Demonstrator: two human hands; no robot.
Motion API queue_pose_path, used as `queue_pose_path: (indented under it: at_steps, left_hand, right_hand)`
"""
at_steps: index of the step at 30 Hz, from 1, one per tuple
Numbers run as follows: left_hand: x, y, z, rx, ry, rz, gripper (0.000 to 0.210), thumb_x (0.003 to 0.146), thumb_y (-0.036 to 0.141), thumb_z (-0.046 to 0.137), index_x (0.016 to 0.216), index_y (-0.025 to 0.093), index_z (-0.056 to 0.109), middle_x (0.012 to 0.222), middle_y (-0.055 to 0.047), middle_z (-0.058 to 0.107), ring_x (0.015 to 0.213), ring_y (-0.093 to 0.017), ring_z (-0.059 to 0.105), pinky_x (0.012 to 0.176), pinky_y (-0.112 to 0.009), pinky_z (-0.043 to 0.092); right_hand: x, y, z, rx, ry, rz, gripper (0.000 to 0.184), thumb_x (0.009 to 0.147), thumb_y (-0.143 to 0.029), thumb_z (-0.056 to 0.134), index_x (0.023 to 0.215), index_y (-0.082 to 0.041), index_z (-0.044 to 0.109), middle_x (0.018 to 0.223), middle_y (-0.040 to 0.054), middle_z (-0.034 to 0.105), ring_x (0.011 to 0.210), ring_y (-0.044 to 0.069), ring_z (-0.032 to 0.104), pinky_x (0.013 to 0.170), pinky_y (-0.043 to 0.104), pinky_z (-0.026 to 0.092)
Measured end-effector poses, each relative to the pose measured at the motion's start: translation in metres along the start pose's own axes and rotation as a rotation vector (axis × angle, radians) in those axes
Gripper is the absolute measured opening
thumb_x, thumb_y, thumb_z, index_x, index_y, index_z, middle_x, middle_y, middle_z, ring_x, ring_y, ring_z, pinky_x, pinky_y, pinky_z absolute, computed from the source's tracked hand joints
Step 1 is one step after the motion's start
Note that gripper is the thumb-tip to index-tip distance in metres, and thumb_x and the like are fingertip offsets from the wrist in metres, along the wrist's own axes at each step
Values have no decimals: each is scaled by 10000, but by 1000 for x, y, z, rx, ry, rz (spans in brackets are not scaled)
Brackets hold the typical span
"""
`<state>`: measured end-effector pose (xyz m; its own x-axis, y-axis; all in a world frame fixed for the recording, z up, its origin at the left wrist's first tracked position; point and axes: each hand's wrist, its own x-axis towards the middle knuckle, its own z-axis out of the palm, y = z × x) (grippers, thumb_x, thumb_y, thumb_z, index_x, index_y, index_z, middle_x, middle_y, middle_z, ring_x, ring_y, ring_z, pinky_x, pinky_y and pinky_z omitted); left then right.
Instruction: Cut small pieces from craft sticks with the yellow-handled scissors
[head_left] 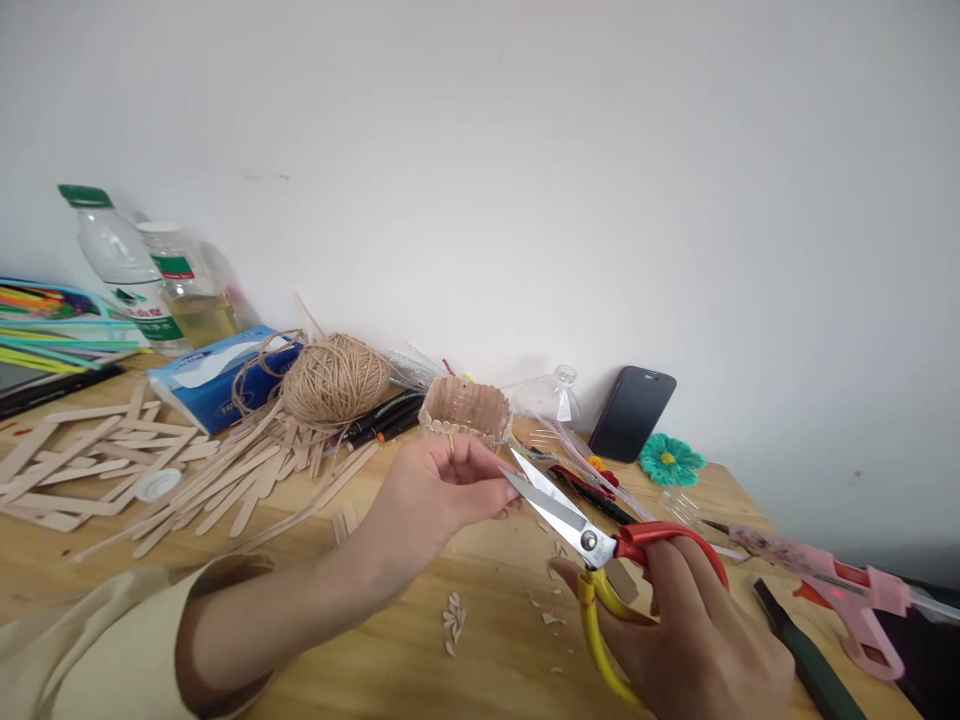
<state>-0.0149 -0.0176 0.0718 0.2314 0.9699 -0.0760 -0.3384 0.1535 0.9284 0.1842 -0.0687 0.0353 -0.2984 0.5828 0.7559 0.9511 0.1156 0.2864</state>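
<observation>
My right hand [697,630] grips a pair of scissors [566,515] by their red and yellow handles, with the blades slightly apart. The blade tips reach the fingertips of my left hand [442,485], which is pinched closed; whatever lies between its fingers is too small or hidden to name. On the table below, a little pile of petal-shaped wood slivers [453,622] lies beside scattered wood scraps [551,617]. Just behind my left hand stands a small round holder made of craft-stick pieces [466,405].
Craft sticks [240,480], a twine ball [337,378], a tissue pack [225,375] and bottles [124,260] fill the left side. A phone [634,412] leans against the wall near a teal flower [670,459]. At right lie a pink glue gun [832,580] and a dark green-handled tool [806,650].
</observation>
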Motion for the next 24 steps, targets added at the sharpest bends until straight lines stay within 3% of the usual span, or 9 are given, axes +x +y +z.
queue_pose_path:
  at_steps: [5, 17, 24]
  left_hand:
    - [-1, 0, 0, 1, 29, 19, 82, 575, 111, 709, 613, 141, 643, 600, 20, 681, 566, -74, 597, 554, -165, 478]
    - [-6, -2, -1, 128, 79, 106, 66, 579, 134, 702, 591, 173, 650, 629, 11, 687, 619, -104, 604, 593, -200, 492]
    - [-5, -2, 0, 133, 98, 114, 75, 569, 130, 697, 571, 172, 635, 617, 15, 682, 605, -99, 600, 585, -194, 490]
  right_hand:
    - [0, -6, 0, -19, 44, 107, 370, 796, -521, 511, 627, -192, 518, 557, 18, 524, 456, 132, 464, 441, 253, 272]
    - [1, -1, -1, 69, -25, 55, 415, 771, -582, 517, 634, -191, 520, 511, -14, 544, 403, 119, 455, 430, 251, 266]
    - [-1, 3, 1, 91, 14, 2, 367, 741, -534, 587, 639, -187, 524, 506, -23, 537, 392, 103, 455, 419, 236, 275]
